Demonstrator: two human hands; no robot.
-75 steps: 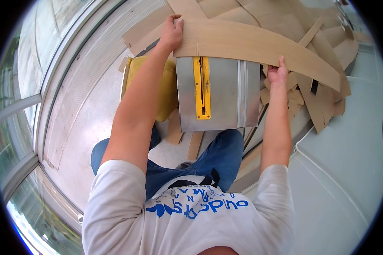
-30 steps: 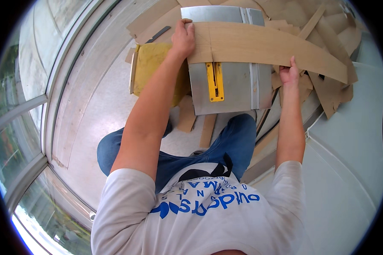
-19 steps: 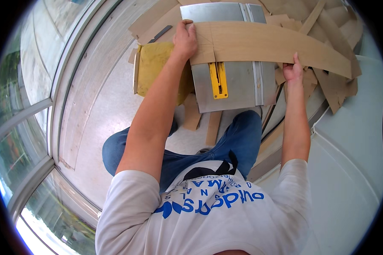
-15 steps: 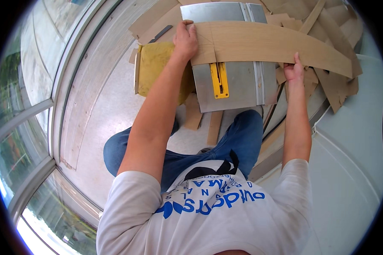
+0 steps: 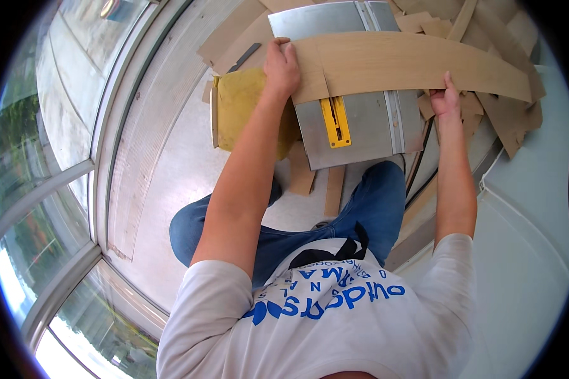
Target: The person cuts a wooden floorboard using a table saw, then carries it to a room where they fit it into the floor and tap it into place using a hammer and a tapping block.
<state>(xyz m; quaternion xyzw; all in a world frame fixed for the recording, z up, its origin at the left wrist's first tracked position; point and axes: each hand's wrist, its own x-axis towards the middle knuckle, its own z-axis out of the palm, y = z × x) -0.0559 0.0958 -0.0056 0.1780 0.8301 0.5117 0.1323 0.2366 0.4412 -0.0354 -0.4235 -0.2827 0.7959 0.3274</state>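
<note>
A long light-brown wooden plank [image 5: 417, 63] lies crosswise over the grey metal top of a table saw [image 5: 367, 136]. My left hand [image 5: 282, 66] grips the plank's left end, thumb and fingers closed around the edge. Toward its right part, my right hand [image 5: 446, 101] holds the near edge, thumb on top and fingers beneath. A thin line crosses the plank near its left end, above the saw's yellow slotted insert [image 5: 336, 123]. The plank covers the far part of that slot, so I cannot see whether a blade stands there.
A yellow boxy part [image 5: 243, 110] sits left of the saw top. Plank offcuts [image 5: 512, 120] pile up at the right and far side. A dark flat strip [image 5: 244, 57] lies at the far left. Glazed window frames [image 5: 44, 196] run along the left; a white surface [image 5: 525, 208] stands right.
The whole view has shifted slightly, so the saw, plank and both arms appear a little further right. Both hands keep their grip, and the plank stays over the insert.
</note>
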